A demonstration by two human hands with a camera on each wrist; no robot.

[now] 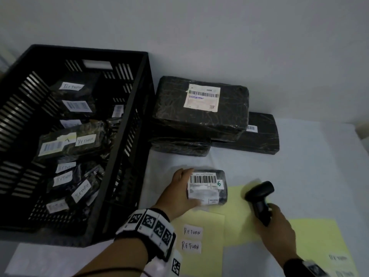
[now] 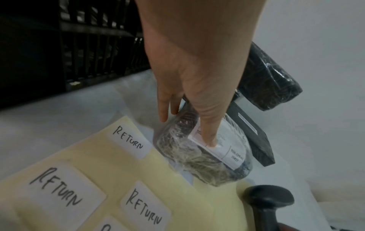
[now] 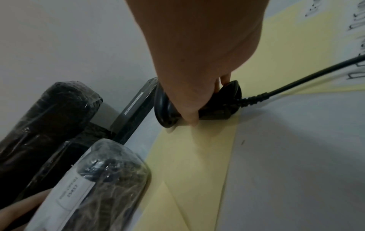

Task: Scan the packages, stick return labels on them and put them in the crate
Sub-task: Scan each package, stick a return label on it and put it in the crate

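A small black plastic-wrapped package with a barcode label facing up lies on the white table beside the black crate. My left hand holds its left end, thumb pressed on the label and fingers down its far side. My right hand grips the handle of a black barcode scanner, whose head sits just right of the package and touches the yellow sheet. The package fills the right wrist view's lower left. The crate holds several packages marked RETURN.
A stack of larger black packages sits behind the small one, against the wall. Yellow backing sheets carry white RETURN labels near the front edge. The scanner's cable trails to the right.
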